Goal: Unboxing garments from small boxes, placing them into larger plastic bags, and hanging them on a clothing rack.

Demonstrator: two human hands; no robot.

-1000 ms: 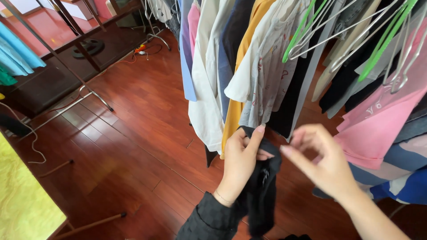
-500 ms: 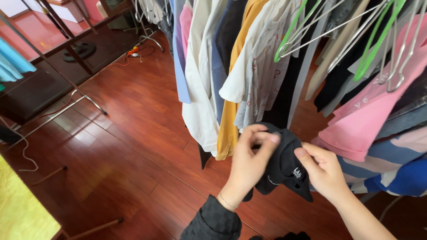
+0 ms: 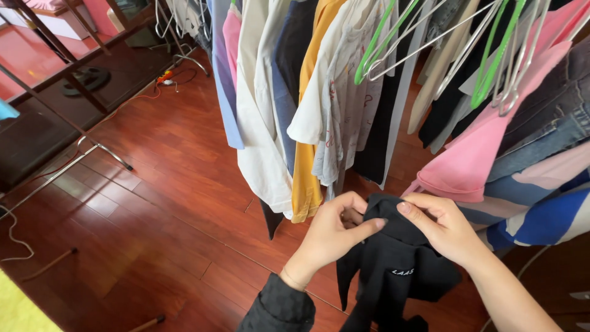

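Red-brown plank floor (image 3: 172,203), a crowded rail of hanging clothes (image 3: 319,98) above. Left hand (image 3: 332,230) and right hand (image 3: 439,227) both pinch the top edge of the black garment (image 3: 393,270), which hangs between them below the rail. Seemingly mid-straightening; a hanger (image 3: 491,55) probably comes next.

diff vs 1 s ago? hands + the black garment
The right hand, free and open a second ago, has closed in and pinched the top edge of the black garment. The left hand keeps its grip beside it. The garment, bunched before, now hangs opened out between both hands. The hanging clothes on the rack and the wooden floor look as before; the view only drifted.
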